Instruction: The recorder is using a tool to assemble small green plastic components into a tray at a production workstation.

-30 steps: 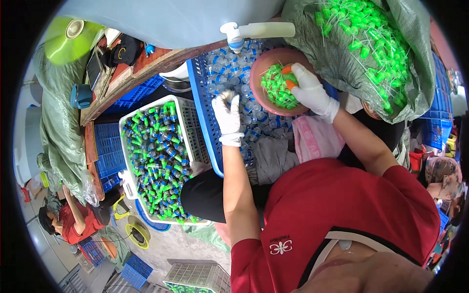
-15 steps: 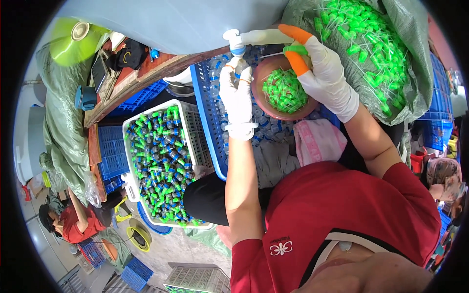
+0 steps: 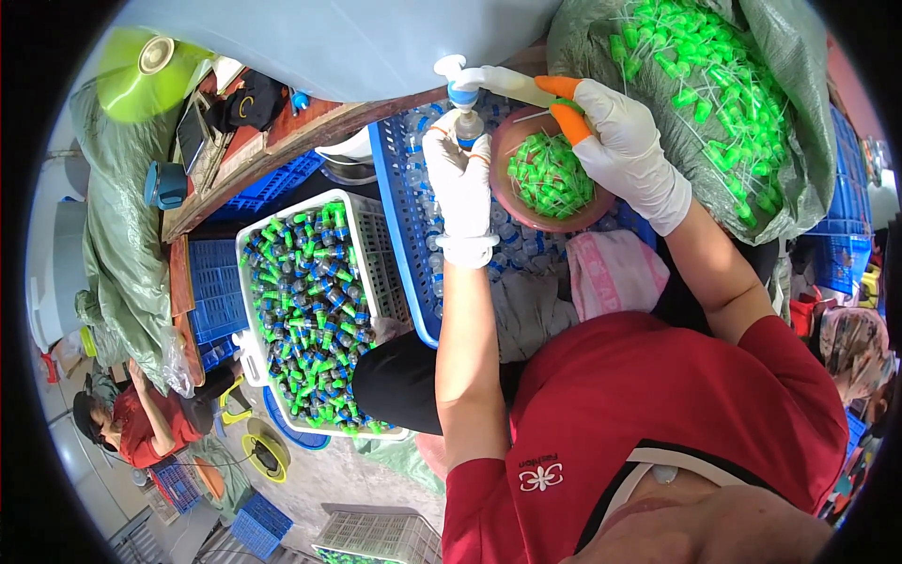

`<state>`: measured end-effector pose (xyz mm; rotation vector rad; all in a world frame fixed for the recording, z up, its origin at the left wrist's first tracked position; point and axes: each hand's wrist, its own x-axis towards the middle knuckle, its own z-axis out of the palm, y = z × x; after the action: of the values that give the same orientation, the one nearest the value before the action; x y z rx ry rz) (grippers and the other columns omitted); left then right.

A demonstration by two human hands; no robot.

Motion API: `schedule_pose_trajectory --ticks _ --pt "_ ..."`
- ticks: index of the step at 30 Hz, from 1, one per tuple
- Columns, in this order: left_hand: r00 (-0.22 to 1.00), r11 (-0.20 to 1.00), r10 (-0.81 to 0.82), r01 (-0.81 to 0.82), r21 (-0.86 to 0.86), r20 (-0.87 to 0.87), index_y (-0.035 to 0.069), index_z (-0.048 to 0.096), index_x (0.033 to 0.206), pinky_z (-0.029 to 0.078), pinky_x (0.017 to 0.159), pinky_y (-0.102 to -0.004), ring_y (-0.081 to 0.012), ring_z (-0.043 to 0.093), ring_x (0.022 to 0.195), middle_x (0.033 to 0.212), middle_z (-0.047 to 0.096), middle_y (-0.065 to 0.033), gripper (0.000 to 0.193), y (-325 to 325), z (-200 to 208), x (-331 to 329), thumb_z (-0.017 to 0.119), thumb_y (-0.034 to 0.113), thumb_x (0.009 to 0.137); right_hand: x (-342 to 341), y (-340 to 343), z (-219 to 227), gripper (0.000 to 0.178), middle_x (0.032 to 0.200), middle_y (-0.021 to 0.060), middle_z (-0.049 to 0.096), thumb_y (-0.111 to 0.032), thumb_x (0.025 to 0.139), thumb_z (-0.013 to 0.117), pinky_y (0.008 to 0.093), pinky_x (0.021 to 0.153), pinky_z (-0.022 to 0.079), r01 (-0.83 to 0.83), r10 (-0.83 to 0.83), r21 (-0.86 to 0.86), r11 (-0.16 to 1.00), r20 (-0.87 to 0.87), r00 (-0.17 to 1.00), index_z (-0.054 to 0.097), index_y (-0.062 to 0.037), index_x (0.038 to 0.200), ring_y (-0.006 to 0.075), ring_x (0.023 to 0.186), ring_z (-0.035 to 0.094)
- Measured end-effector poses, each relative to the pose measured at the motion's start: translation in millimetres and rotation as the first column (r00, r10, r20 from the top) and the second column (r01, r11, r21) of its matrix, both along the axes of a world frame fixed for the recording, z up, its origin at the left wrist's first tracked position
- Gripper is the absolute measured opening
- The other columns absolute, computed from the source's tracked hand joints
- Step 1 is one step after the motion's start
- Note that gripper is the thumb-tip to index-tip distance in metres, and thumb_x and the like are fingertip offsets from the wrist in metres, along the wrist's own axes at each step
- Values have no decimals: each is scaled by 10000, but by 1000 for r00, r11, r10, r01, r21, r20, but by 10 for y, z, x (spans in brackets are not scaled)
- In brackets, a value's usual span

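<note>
My left hand [image 3: 460, 179], in a white glove, has its fingers closed around a small clear bottle [image 3: 469, 123] with a dark collar. Just above the bottle is a white fitting with a blue band [image 3: 461, 93]. Orange covers sit on two fingertips of my gloved right hand [image 3: 625, 146], which pinches a green cap [image 3: 567, 105] with a thin straw [image 3: 532, 117]. From there a pale, finger-like length [image 3: 507, 83] reaches the fitting; I cannot tell whether it is a finger or a tube. Beneath my right hand stands a pink bowl [image 3: 500, 193] of green caps with straws.
A blue basket [image 3: 402, 221] holds clear bottles. A white crate [image 3: 376, 282] of green-capped dark bottles stands to its left. At the upper right is a grey-green sack [image 3: 799, 179] of green caps. A green fan [image 3: 127, 103] is upper left; another person [image 3: 150, 428] sits lower left.
My left fingers have shifted slightly down, showing more of the bottle below the fitting. My right fingers have drawn closer around the green cap, and its straw sits lower.
</note>
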<state>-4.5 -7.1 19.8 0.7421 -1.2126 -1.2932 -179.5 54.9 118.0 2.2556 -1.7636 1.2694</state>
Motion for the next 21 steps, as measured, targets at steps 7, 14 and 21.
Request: schedule_pose_trajectory --ticks 7,14,21 --pt "1000 1000 -3 3 -5 5 28 487 1250 453 901 -294 -140 529 1023 1146 536 -64 399 -2 -8 -2 601 -45 876 -5 -17 -11 331 881 161 653 24 861 628 334 641 509 2 -2 1 1000 10 1000 660 -57 1181 316 707 635" --pt "1000 1000 17 -16 -23 24 23 492 1243 447 918 -298 -143 527 1021 1140 535 -63 387 -6 -33 2 600 -44 878 8 -27 -14 292 881 149 640 -48 835 654 390 639 518 4 -4 -6 1000 47 999 666 -79 1125 360 767 640" --pt "991 999 45 -42 -29 125 20 497 1239 446 930 -300 -148 527 1015 1152 534 -65 376 84 -127 62 598 -43 882 103 89 -78 392 861 144 650 -50 826 668 390 621 523 21 13 -144 989 237 971 601 -74 1211 340 742 656"
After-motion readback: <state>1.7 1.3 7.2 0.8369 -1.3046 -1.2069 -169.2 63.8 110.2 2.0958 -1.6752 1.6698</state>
